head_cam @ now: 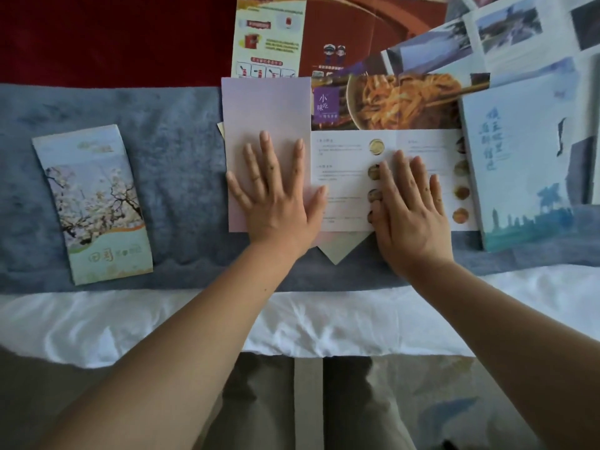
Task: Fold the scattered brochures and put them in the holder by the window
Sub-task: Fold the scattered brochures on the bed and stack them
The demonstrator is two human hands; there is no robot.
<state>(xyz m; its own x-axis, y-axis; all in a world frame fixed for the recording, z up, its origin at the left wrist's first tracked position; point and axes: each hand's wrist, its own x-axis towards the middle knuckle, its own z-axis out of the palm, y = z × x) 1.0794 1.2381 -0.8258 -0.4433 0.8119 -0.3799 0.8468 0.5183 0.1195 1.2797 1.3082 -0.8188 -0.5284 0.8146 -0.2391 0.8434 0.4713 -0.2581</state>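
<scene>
Risk noted first: the noodle brochure (341, 157) lay on a soft blue runner (181, 164) across the bed, not on a hard surface. Any crease pressed there was liable to come out slack or crooked. A pale blue brochure (519, 164) appeared to overlap its right edge, so turning that side inward could drag the neighbour along. A beige pointed sheet (334, 251) showed beneath the lower edge and might be caught in the fold.

The left hand (272, 196) pressed flat on the lavender panel (263, 108), fingers straight and spread, gripping nothing. The right hand (410, 206) lay equally flat on the white inner page, fingers close together.

Condition of the item: glossy, part-folded, left panel turned over, noodle photograph and text still exposed. It sat mid-runner, directly before the person. A blossom brochure (94, 203) lay folded well to the left. The holder was not in view.
</scene>
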